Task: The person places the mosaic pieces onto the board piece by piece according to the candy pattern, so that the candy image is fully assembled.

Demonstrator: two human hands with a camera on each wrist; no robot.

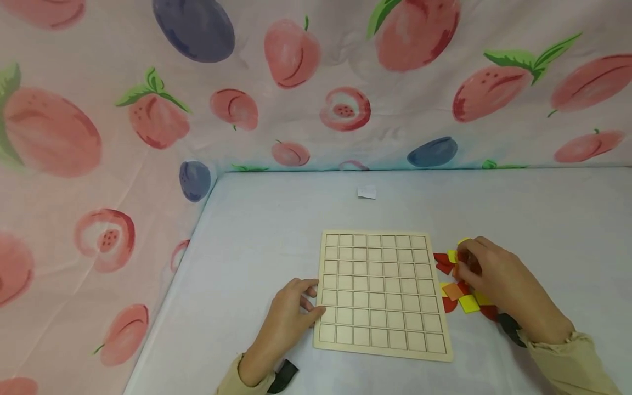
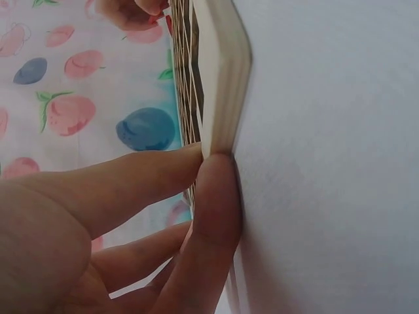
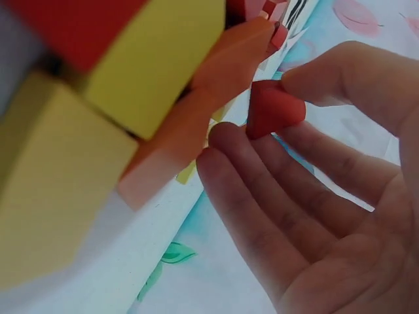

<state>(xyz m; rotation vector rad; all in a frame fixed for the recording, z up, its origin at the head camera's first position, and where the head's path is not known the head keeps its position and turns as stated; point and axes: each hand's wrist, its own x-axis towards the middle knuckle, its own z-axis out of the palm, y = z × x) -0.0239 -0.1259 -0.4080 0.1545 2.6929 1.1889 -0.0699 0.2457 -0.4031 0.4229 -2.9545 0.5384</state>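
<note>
A square wooden grid board (image 1: 375, 296) lies on the white table, its cells bare. At its left edge my left hand (image 1: 291, 310) holds the rim; in the left wrist view the fingertips (image 2: 219, 190) meet the board's pale edge (image 2: 226, 78). To the right of the board, my right hand (image 1: 494, 271) is over a loose pile of flat pieces. Between its thumb and a finger it pinches a small red piece (image 3: 275, 110), clearest in the right wrist view. Around it lie yellow pieces (image 1: 469, 304), an orange square (image 1: 452, 292) and red pieces (image 1: 449, 305).
A small white paper slip (image 1: 367, 192) lies behind the board. Fruit-patterned cloth (image 1: 296, 109) hangs at the back and along the left side of the table (image 1: 247, 247). Black bands (image 1: 283, 376) sit at both wrists.
</note>
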